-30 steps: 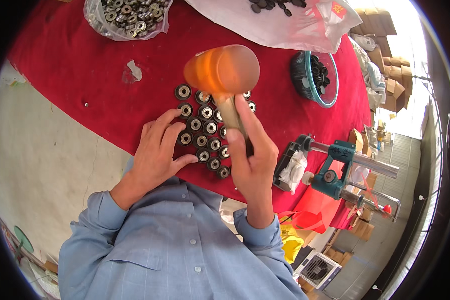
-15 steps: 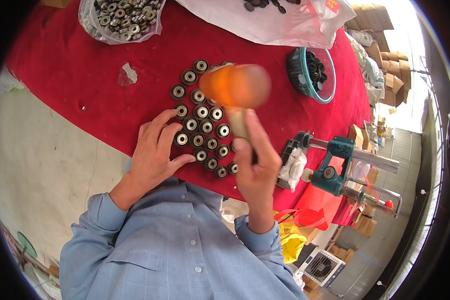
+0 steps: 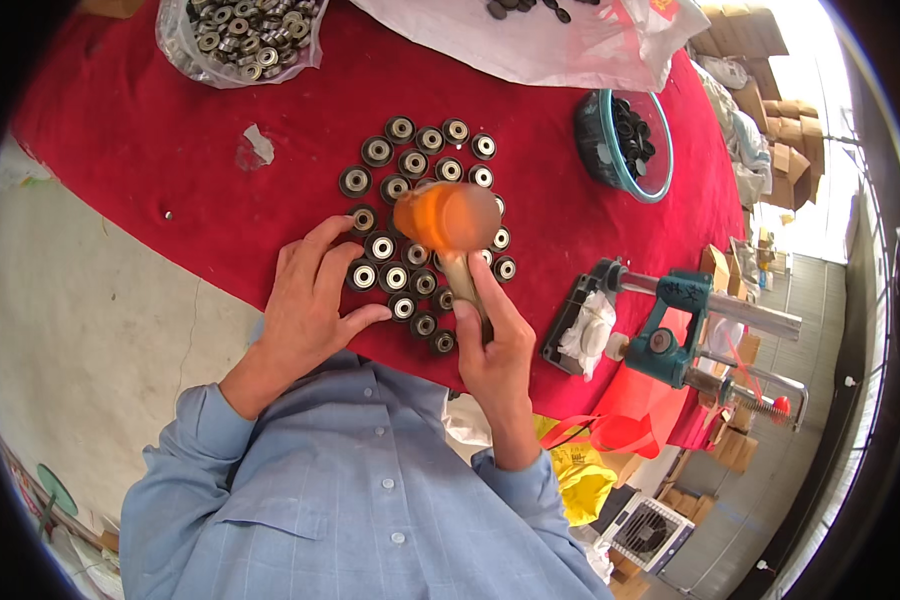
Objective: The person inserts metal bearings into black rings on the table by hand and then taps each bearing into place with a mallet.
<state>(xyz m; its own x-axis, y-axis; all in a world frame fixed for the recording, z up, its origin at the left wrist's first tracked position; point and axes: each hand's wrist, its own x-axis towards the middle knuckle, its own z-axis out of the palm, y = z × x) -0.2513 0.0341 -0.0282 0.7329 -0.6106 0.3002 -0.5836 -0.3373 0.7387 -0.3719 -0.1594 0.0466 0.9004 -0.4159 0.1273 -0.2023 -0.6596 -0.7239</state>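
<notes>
On the red cloth lies a cluster of metal bearings (image 3: 381, 246), each seated in a black round piece. My right hand (image 3: 498, 360) is closed round the light wooden handle of a mallet (image 3: 448, 217). Its orange head with a darker face is slightly blurred and covers some bearings in the middle of the cluster; whether it touches them I cannot tell. My left hand (image 3: 306, 290) rests at the cluster's left edge, thumb and fingers apart. Its fingertips touch or nearly touch the outer bearings there.
A clear bag of loose bearings (image 3: 175, 45) sits at the far left. Black round pieces lie on a white sack (image 3: 570, 60) and in a teal-rimmed tub (image 3: 658, 190). A green hand press (image 3: 660, 340) stands at the right; a red bag (image 3: 625, 432) hangs near the table edge.
The mallet and my right hand have come down and nearer to me, uncovering bearings at the far side of the cluster. My left hand has stayed almost in place.
</notes>
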